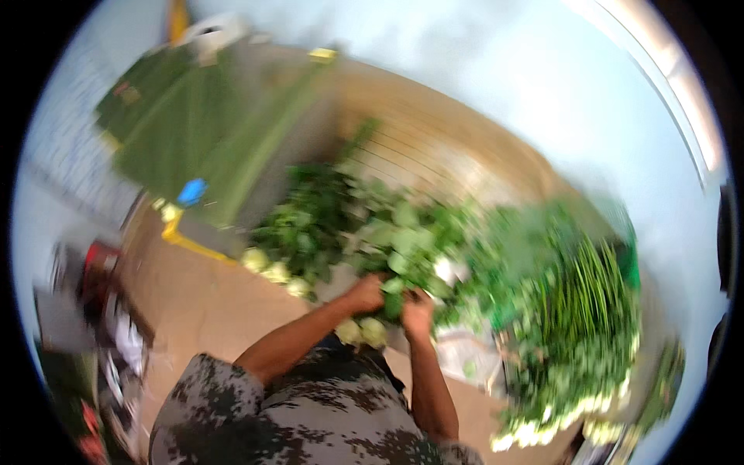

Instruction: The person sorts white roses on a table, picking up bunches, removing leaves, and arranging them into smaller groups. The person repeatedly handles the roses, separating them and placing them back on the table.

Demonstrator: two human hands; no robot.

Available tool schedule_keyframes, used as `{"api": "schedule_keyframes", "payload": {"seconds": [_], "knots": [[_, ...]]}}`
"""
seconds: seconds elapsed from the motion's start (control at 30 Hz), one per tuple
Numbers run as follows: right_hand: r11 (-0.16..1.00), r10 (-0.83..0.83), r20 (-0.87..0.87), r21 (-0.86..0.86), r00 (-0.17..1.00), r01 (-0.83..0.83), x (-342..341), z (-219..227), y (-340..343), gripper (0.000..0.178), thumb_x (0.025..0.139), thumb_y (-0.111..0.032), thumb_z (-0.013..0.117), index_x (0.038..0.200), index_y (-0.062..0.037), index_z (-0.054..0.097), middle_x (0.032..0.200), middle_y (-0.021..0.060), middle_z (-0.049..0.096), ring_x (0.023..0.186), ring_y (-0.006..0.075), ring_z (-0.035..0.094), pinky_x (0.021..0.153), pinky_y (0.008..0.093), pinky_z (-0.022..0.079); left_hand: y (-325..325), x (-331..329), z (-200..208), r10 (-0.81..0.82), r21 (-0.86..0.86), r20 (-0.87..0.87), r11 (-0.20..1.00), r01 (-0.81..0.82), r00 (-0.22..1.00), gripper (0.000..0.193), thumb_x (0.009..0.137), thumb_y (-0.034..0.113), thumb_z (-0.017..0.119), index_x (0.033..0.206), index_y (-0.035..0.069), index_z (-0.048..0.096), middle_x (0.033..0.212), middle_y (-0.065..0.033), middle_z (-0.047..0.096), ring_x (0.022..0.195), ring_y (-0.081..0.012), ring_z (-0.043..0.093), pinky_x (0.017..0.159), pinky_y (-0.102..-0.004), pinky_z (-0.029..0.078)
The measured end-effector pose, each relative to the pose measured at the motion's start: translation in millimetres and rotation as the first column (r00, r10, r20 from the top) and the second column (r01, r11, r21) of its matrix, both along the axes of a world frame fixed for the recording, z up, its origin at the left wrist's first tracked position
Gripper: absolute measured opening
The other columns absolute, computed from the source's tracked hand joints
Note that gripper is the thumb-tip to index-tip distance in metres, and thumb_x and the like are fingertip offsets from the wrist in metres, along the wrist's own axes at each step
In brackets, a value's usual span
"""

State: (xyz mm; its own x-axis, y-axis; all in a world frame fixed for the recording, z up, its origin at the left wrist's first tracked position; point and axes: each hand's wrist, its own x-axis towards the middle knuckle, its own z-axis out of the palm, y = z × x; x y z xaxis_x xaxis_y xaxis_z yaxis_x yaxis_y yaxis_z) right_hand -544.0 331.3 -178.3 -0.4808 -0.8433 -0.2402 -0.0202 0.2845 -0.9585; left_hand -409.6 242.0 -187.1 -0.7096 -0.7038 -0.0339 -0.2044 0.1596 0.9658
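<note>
My left hand (pixel 366 294) is closed at the near edge of a heap of leafy green stems (pixel 407 236), its fingers partly hidden by leaves. My right hand (pixel 418 310) is beside it, a short gap away, curled on the same leafy stems. Motion blur hides the fingertips. Just below my left hand, against my body, are two pale yellow-green flower heads (pixel 373 332). More pale flower heads (pixel 277 272) lie at the left, under a dark green leafy bunch (pixel 306 217).
On the right lie a large bunch with pale heads (pixel 535 434) and long thin green stems (pixel 585 302). A clear plastic sheet (pixel 469 360) is near my right forearm. A green-covered block (pixel 209 132) with a blue item (pixel 191 192) stands at the left. Clutter (pixel 101 287) is far left.
</note>
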Motion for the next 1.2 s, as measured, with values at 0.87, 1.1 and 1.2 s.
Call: {"api": "schedule_keyframes", "payload": {"seconds": [0.87,1.1,1.2], "knots": [[0.905,0.361,0.250,0.139,0.898,-0.402,48.8,75.2,36.6,0.035,0.093,-0.016,0.052,0.122,0.0030,0.051,0.098,0.0124,0.063,0.083,0.0191,0.062,0.077,0.0313,0.052,-189.8,320.3,219.3,0.510,-0.206,0.593,0.844,-0.495,0.623,0.065,0.074,0.006,0.052,0.138,0.003,0.037,0.135,-0.0191,0.045,0.121,-0.0245,0.046,0.099,-0.0341,0.038],[0.994,-0.104,-0.034,0.033,0.994,0.105,-29.3,23.1,78.9,0.031,0.091,-0.016,0.053,0.114,0.0047,0.055,0.095,0.0114,0.064,0.077,0.0158,0.061,0.069,0.0282,0.051,-191.0,373.6,71.5,0.607,-0.528,0.144,0.715,-0.459,0.781,0.057,0.082,0.017,0.056,0.135,0.002,0.040,0.128,-0.0164,0.051,0.107,-0.0196,0.054,0.089,-0.0316,0.045],[0.960,-0.205,-0.410,0.092,0.889,0.264,-68.7,9.2,92.5,0.030,0.088,-0.016,0.055,0.108,0.0058,0.058,0.093,0.0160,0.066,0.077,0.0195,0.063,0.070,0.0300,0.050,-161.7,414.4,43.3,0.558,-0.546,-0.317,0.554,-0.628,0.767,0.054,0.085,0.019,0.056,0.134,0.001,0.042,0.125,-0.0159,0.053,0.105,-0.0193,0.056,0.088,-0.0315,0.045]]}}
